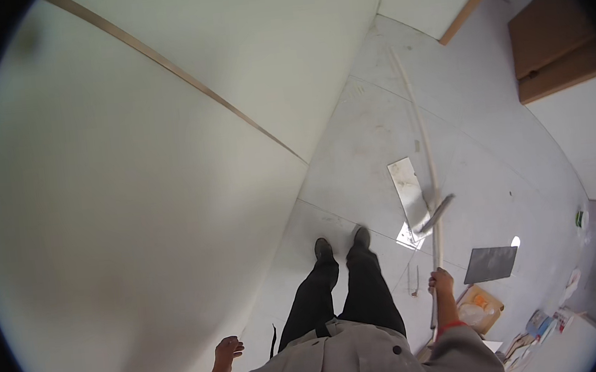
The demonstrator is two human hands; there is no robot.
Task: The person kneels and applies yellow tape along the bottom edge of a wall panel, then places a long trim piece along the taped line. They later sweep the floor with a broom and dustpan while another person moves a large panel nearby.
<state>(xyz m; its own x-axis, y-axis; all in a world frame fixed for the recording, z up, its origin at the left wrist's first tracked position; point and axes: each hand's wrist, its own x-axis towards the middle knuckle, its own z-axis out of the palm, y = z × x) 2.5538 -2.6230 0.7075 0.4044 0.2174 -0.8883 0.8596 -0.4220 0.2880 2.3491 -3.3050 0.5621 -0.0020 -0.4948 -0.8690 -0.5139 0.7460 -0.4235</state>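
Observation:
My right hand [441, 282] is closed around a long, thin white pole [424, 138], which stretches far ahead over the floor and looks bent in this wide view. A short grey bar [436, 215] crosses the pole ahead of that hand; whether the two are joined I cannot tell. Low on the left, my left hand [228, 347] hangs near the pale wall [141, 201], fingers loosely curled and somewhat apart, with nothing visible in it. Under the pole lies a shiny flat panel strip [407, 190].
A brown strip [187, 78] runs along the wall on my left. On the right floor lie a dark grey sheet [491, 264], a cardboard box [480, 308] with plastic in it and several small packages [541, 324]. A brown cabinet [553, 39] stands at the far right.

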